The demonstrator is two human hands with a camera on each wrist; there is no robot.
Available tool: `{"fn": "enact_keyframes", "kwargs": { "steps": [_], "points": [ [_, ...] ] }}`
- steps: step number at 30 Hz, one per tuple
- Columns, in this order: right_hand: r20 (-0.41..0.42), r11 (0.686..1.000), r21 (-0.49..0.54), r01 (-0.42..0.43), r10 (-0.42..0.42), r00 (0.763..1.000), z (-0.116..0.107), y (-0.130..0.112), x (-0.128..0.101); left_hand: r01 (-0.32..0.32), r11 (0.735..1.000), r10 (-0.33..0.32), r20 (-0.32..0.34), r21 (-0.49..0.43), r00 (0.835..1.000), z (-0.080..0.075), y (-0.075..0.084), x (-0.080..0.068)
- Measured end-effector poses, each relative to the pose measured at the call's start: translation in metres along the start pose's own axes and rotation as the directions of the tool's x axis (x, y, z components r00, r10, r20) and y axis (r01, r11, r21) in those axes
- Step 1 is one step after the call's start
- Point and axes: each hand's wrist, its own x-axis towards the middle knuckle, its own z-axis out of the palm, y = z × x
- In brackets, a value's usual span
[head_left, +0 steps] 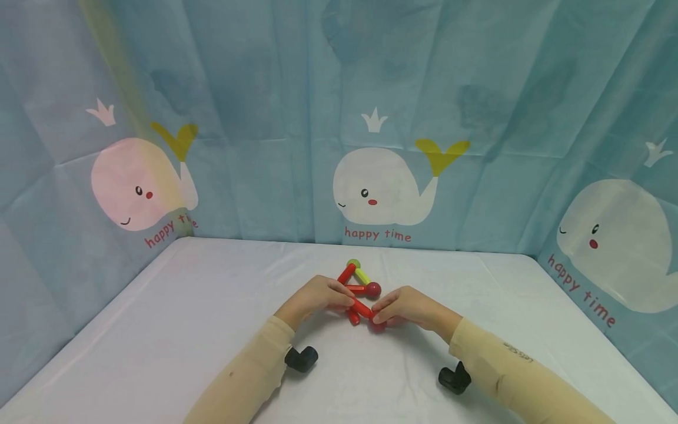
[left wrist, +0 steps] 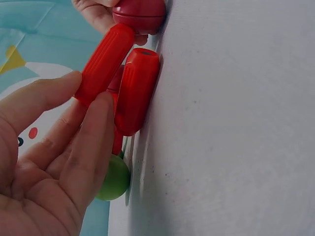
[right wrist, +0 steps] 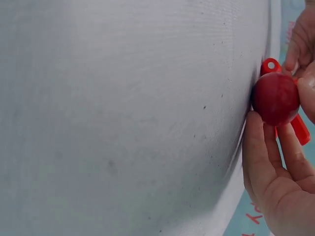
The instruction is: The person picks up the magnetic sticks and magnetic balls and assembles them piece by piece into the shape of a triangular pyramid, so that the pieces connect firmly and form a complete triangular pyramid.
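My left hand (head_left: 320, 292) pinches a red ridged rod (left wrist: 105, 64) between thumb and fingers. One end of that rod meets a dark red ball (right wrist: 275, 99), which my right hand (head_left: 413, 305) holds between thumb and fingers near the tabletop. Just beneath the held rod, a second red rod (left wrist: 139, 93) lies on the cloth. Beyond my left hand, in the left wrist view, sits a green ball (left wrist: 115, 179), partly covered by fingers. My left fingers hide some of the pieces behind them in the head view.
Farther back, a light green ball (head_left: 353, 264), a yellow-green rod (head_left: 362, 277), another red ball (head_left: 373, 290) and red rods (head_left: 346, 274) form a triangle. The white-covered table (head_left: 212, 330) ends at a blue whale-print curtain (head_left: 265, 176). Black wrist devices (head_left: 302, 359) hang below both sleeves.
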Motion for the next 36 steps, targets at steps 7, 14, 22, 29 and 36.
{"fn": "enact_keyframes", "kwargs": {
  "steps": [7,14,22,29,36],
  "points": [
    [-0.013,1.0,-0.011,0.005,-0.005,1.0,0.001,-0.002,0.0,-0.022,0.999,0.023,-0.029,0.037,0.999,0.002,-0.002,0.002],
    [-0.028,1.0,-0.014,-0.01,0.009,1.0,0.004,-0.008,-0.002,0.005,0.999,-0.001,-0.08,0.051,0.997,0.0,0.002,0.001],
    [-0.059,0.997,-0.07,-0.045,0.041,0.997,0.004,-0.005,-0.002,0.01,1.0,-0.012,-0.126,-0.021,0.992,-0.018,0.006,-0.001],
    [-0.059,0.996,-0.077,-0.034,0.029,0.998,0.003,-0.004,-0.004,0.02,0.998,-0.025,-0.108,-0.054,0.994,-0.016,0.007,0.001],
    [-0.066,0.996,-0.082,-0.039,0.034,0.997,0.005,-0.005,-0.007,0.022,0.997,-0.031,-0.126,-0.072,0.992,-0.016,0.006,0.001]
  ]
}}
